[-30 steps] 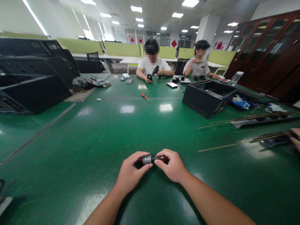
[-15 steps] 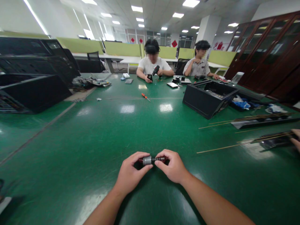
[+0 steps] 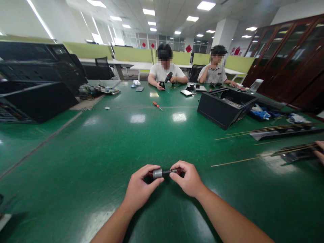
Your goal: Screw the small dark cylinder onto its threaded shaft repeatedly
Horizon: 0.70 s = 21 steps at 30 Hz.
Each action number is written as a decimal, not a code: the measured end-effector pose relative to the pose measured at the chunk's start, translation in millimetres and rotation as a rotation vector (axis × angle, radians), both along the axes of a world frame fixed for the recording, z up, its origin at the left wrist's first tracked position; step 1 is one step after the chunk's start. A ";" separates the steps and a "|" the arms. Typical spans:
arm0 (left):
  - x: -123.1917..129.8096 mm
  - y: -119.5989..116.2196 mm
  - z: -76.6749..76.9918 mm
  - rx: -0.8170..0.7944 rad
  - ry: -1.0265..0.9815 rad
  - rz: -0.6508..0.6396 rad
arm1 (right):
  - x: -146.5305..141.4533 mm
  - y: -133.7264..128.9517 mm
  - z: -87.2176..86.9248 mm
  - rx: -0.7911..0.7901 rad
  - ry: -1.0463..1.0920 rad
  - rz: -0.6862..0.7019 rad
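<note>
Low in the middle of the view, my left hand (image 3: 141, 185) is closed around a small silver cylinder (image 3: 157, 173) that looks like a small motor. A thin dark shaft (image 3: 165, 172) runs rightward from its end. My right hand (image 3: 189, 179) pinches the far, ridged end of that shaft between thumb and fingers. Something reddish shows behind the fingers of both hands, too hidden to name. Both hands are held just above the green table (image 3: 101, 152).
Ahead lies an orange screwdriver (image 3: 157, 105). A black computer case (image 3: 222, 108) stands right of it, another case (image 3: 37, 101) at left. Thin rods (image 3: 235, 162) lie at right beside another person's hand (image 3: 320, 150). Two people (image 3: 167, 69) sit across the table.
My right hand has shifted slightly right, away from the silver cylinder. More of the dark shaft shows between my hands. The left hand has barely moved.
</note>
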<state>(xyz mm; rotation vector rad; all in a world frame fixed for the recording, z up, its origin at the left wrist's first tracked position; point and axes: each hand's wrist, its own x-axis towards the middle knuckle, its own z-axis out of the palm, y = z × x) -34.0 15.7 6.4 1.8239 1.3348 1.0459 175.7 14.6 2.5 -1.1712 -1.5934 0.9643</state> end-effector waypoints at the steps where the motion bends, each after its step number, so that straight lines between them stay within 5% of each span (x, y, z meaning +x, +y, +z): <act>1: -0.2 -0.1 0.1 -0.003 -0.001 0.002 | 0.2 0.0 0.1 -0.004 0.001 0.001; 21: -1.0 0.2 -2.4 -0.042 -0.033 0.011 | 1.7 1.3 -3.5 -0.012 0.019 -0.011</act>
